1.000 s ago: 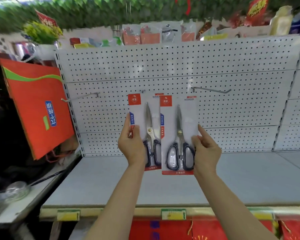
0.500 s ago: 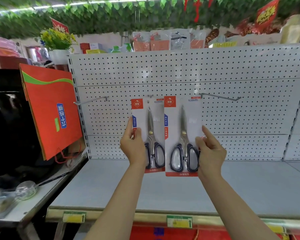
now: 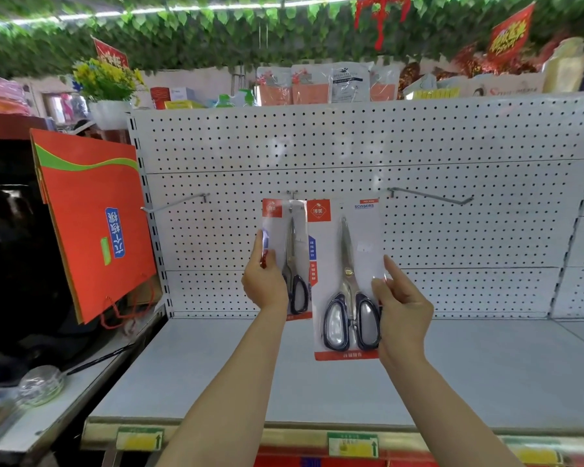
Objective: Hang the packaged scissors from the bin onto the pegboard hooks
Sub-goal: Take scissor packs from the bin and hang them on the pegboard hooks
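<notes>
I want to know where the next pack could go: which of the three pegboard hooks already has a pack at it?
The middle hook: the left-hand pack sits with its top right at it. The left hook and right hook are bare.

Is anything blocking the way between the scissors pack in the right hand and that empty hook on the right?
Nothing visible does. The right hand holds its scissors pack left of and below the bare hook, with only open pegboard between them.
</notes>
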A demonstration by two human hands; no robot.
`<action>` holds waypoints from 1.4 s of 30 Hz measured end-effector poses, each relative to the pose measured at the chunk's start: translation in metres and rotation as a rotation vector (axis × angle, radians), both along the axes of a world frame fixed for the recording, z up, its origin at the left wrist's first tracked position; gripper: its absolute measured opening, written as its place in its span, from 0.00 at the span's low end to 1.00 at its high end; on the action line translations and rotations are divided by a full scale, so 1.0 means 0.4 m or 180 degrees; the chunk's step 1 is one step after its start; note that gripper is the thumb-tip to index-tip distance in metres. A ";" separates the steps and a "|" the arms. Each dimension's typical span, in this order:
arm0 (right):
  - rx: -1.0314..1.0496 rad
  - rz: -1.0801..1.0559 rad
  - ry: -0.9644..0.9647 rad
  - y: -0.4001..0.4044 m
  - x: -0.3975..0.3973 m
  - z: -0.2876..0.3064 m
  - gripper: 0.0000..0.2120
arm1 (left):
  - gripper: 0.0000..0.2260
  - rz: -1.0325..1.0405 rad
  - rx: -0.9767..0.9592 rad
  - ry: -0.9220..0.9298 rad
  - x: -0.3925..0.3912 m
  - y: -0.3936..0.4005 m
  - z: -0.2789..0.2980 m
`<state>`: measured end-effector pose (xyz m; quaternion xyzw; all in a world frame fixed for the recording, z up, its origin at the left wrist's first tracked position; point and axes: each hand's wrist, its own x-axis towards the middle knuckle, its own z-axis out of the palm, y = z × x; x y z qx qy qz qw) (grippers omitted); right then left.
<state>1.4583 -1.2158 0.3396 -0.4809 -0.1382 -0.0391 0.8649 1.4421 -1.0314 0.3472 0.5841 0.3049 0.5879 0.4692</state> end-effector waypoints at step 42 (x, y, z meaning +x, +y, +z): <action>-0.1521 0.0278 -0.0222 0.290 0.133 -0.057 0.08 | 0.37 -0.0658 0.2268 0.1976 -0.018 0.131 0.156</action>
